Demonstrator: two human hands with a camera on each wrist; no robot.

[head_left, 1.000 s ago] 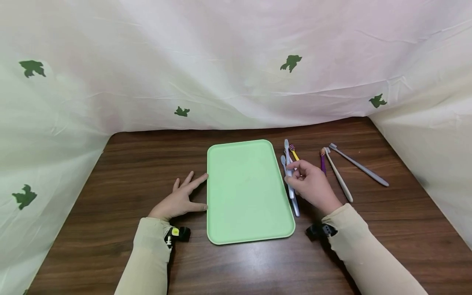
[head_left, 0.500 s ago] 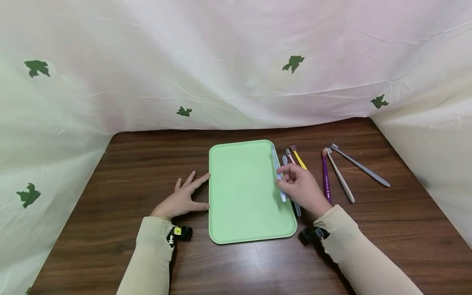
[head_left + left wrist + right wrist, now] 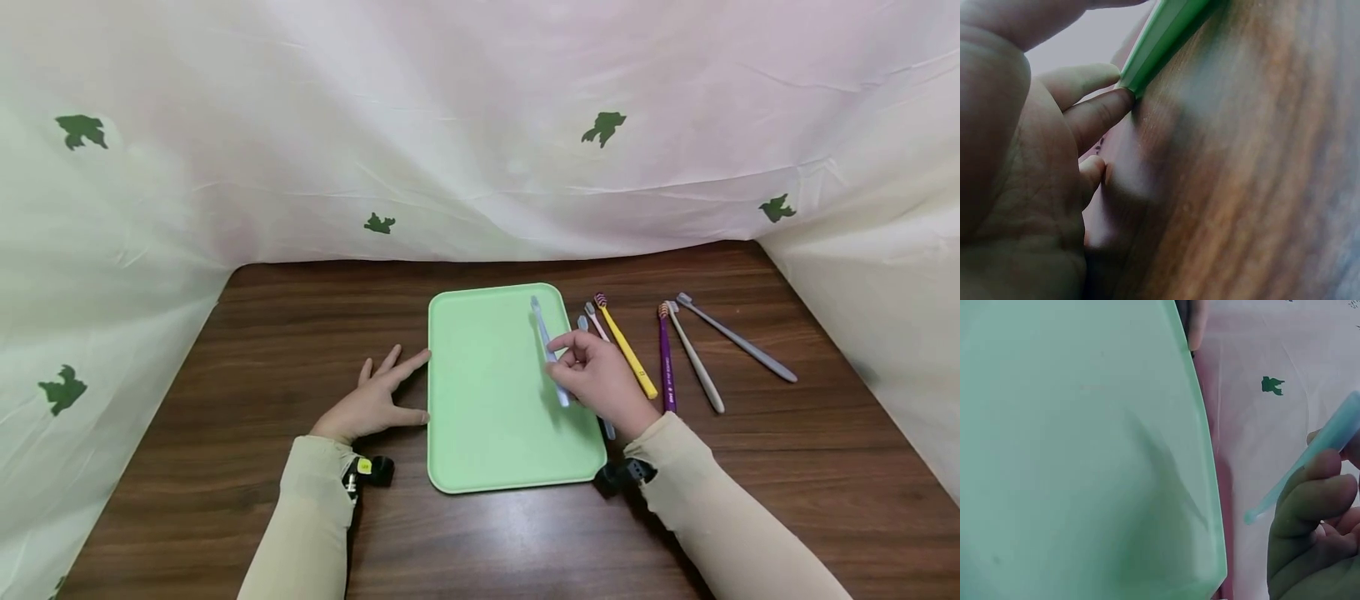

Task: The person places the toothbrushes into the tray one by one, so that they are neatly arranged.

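Nearest: two sleeves (image 3: pixel 300 517), each with a black wrist device (image 3: pixel 382 472) at the cuff. Just past them, the hands.

Left hand (image 3: pixel 371 408): holding nothing, fingers spread and extended, fingertips and thumb at the near-side edge of the green tray (image 3: pixel 487 417); left wrist view confirms fingertip contact. Probably there to steady the tray against sliding.

Right hand (image 3: pixel 603 379): thumb and fingers pinch a pale blue toothbrush (image 3: pixel 542 325) by its handle, head pointing away. Brush is over the tray's right part, raised clear; its shadow falls on the tray. The handle pinch presumably leaves the bristles untouched.

Right of the tray, partly behind the right hand: a blue-grey toothbrush (image 3: pixel 582 323), middle hidden, and a pink toothbrush (image 3: pixel 597 323), lower part hidden. Just right of that hand, a yellow toothbrush (image 3: pixel 626 350); farther right, a purple toothbrush (image 3: pixel 667 362), a whitish toothbrush (image 3: pixel 695 358) and a slanting grey toothbrush (image 3: pixel 735 337). Heads point away, handles toward the person, an arrangement that likely suits grasping.

All on a dark wood tabletop (image 3: pixel 300 333). Beyond the hands: white cloth (image 3: pixel 465 125) with green patches (image 3: pixel 603 127).
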